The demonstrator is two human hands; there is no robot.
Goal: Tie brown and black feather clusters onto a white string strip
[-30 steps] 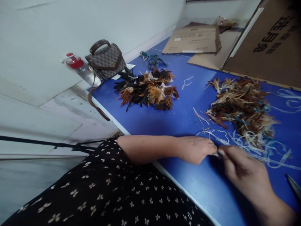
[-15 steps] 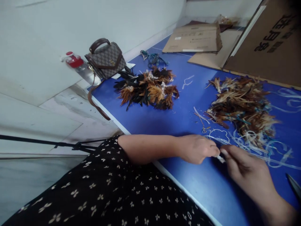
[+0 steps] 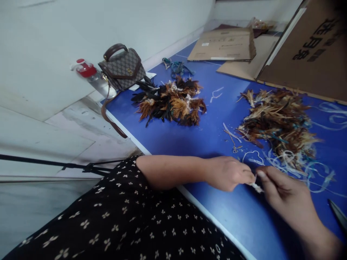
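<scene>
My left hand [image 3: 233, 175] is closed in a fist just above the table's front part. A small whitish, frayed end [image 3: 257, 187] sticks out from its fingertips; what else the fist holds is hidden. My right hand [image 3: 284, 189] is closed in a pinch close beside it, thumb against forefinger. Whatever it pinches is too small to make out. Beyond the hands lies a tangle of white ribbon [image 3: 287, 160]. A loose pile of brown and cream feathers [image 3: 276, 115] lies behind the ribbon.
Black and orange feather bundles [image 3: 173, 101] lie left on the blue table [image 3: 217, 206]. Behind them are a handbag [image 3: 123, 70], a red-capped bottle [image 3: 93, 77] and teal ribbon [image 3: 177, 68]. Cardboard [image 3: 222, 45] and a large carton [image 3: 309, 47] stand behind. A dark pointed blade [image 3: 337, 213] lies at right.
My hands have shifted very slightly, with the fingertips a little farther apart. More of the whitish end shows below my left fingertips. The feathers stay in place.
</scene>
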